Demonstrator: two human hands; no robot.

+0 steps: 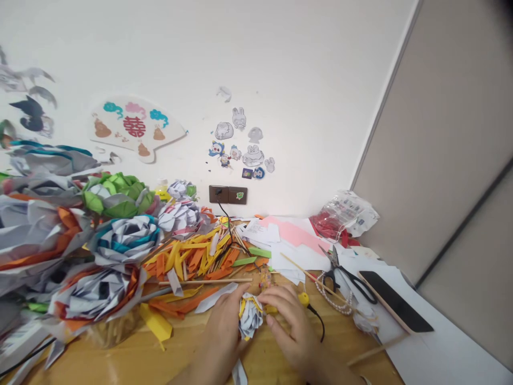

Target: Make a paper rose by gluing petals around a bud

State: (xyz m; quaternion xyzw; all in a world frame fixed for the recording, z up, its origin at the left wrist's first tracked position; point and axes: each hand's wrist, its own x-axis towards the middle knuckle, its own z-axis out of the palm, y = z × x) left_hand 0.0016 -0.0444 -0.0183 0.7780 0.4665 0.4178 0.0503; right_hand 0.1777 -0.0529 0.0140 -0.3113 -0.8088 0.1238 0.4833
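Note:
A small paper flower of pale grey-white folded petals with yellow edges sits between my hands, low in the middle of the view. My left hand is closed around its left side, with the fingers partly hidden behind it. On the other side, my right hand has bent fingers gripping the petals at the upper right edge. A white folded paper strip lies below the flower. Just beyond my right hand is a yellow tool with a black cord.
Large paper flowers crowd the left side. Orange and yellow folded strips are heaped at the back. Scissors, a bead string, a phone and white paper sheets lie on the right. A socket is on the wall.

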